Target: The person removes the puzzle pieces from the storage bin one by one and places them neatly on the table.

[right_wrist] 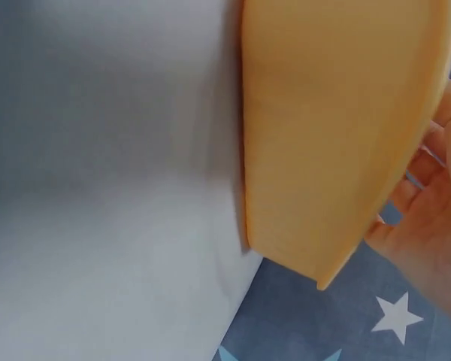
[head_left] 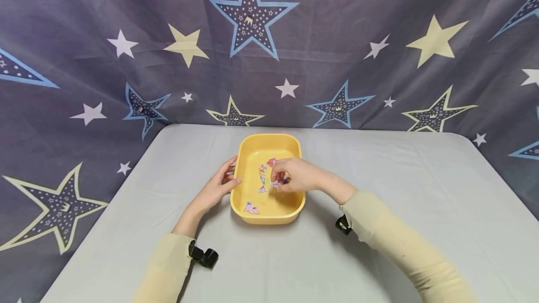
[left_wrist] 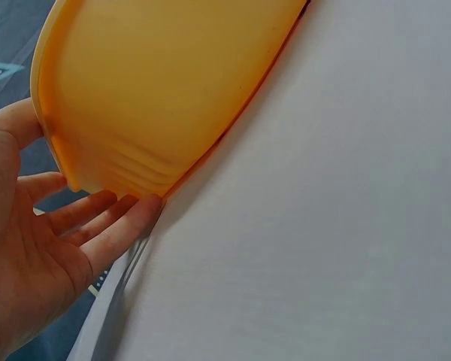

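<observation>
The left hand (head_left: pixel 216 189) grips the left edge of a yellow tub (head_left: pixel 268 220), its thumb over the rim and its other fingers spread a little apart against the outer wall. The right hand (head_left: pixel 300 174) reaches in over the right edge, fingers bent and drawn close to the thumb, the gap between them narrow; they pinch a small patterned piece (head_left: pixel 276 184) low in the tub. The right wrist view does not show this pinch, as the wall hides it.

The tub is a deep, smooth, rounded rectangle standing upright on the table, its short sides facing the far and near edges. On its floor a loose line of colourful scraps (head_left: pixel 264 179) runs down the middle, just left of the right hand, with a red scrap (head_left: pixel 271 162) at its far end by the fingers. A pink scrap (head_left: pixel 251 208) lies apart in the near left corner.

The table (head_left: pixel 421 200) has a pale grey cover; the tub sits toward its far edge, left of the middle. Behind that edge hangs a dark curtain (head_left: pixel 311 60) printed with blue, yellow and white stars. Both sleeves (head_left: pixel 164 268) are cream, with a black clip (head_left: pixel 205 257) at each wrist.
</observation>
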`<state>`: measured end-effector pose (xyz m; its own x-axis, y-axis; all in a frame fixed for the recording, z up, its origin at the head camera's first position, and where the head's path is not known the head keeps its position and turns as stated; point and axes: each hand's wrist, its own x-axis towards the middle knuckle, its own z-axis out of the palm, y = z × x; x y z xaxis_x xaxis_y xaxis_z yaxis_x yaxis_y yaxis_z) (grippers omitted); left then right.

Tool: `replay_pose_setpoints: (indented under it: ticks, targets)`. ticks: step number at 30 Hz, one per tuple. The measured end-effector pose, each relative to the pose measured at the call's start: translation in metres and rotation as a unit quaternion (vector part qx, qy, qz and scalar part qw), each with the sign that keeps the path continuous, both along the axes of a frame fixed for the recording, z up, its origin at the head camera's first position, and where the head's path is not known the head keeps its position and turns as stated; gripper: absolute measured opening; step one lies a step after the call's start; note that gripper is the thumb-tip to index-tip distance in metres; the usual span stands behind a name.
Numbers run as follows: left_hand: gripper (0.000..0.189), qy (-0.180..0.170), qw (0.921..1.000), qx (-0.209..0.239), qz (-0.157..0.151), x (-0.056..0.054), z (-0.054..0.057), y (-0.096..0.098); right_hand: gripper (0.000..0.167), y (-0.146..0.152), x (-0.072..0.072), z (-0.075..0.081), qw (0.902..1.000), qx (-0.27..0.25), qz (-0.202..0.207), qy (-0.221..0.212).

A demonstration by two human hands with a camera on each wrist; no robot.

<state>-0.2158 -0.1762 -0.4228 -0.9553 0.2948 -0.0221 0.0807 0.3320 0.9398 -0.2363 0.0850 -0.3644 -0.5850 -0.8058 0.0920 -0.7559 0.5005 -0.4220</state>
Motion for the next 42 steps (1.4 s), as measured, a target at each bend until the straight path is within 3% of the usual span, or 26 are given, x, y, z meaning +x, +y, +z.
replay_pose_setpoints:
  ticks: [7, 15, 23, 35, 42]
  targets:
    - [0.066, -0.001, 1.0, 0.0, -0.004, 0.0, 0.001, 0.0, 0.016, 0.01, -0.004, 0.01, 0.9995, -0.021, -0.015, -0.017]
    - [0.067, -0.019, 0.9997, 0.008, -0.009, -0.001, 0.001, 0.001, 0.019, 0.026, -0.01, 0.015, 0.9988, -0.026, -0.041, 0.0]
    - [0.067, -0.006, 0.9999, 0.008, -0.006, -0.002, 0.0, 0.001, 0.018, 0.044, -0.017, 0.021, 0.9956, -0.072, -0.054, 0.026]
    - [0.067, 0.001, 0.9999, 0.011, -0.005, 0.0, -0.001, -0.001, 0.021, 0.067, -0.03, 0.017, 0.9926, -0.084, -0.077, 0.043]
    - [0.066, -0.005, 0.9999, 0.011, 0.0, 0.0, 0.0, 0.0, 0.023, 0.075, -0.037, 0.011, 0.9897, -0.073, -0.116, 0.039]
